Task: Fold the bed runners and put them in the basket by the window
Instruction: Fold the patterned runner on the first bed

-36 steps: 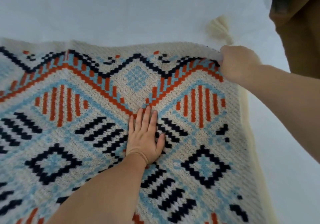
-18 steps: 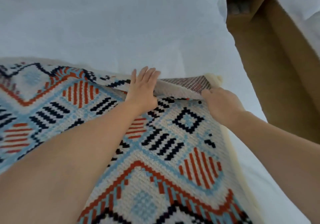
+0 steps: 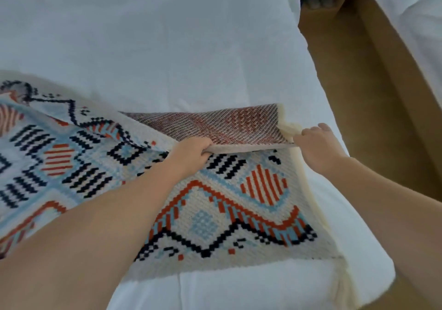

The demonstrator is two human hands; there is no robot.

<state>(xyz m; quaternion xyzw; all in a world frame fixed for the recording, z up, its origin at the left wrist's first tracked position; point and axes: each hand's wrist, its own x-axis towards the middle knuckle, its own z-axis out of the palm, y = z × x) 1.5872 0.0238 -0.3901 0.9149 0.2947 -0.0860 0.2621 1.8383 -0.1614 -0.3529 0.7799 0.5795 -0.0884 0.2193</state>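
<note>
Here, the bed runner (image 3: 215, 214) is being folded on the bed (image 3: 167, 46): its far edge is being gripped by both the left hand (image 3: 191, 153) and right hand (image 3: 315, 147), fingers closed; next, alignment with the near edge.

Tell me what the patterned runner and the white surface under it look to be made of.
Bed runner: looks like thick knitted or woven yarn, matte; blocky stitched motifs on top, fine diagonal ribbing on the turned-up underside, cream fringe along the edge. Fibre type cannot be told. Bed sheet: seems smooth, matte white woven cloth, with soft creases and no sheen.
</note>
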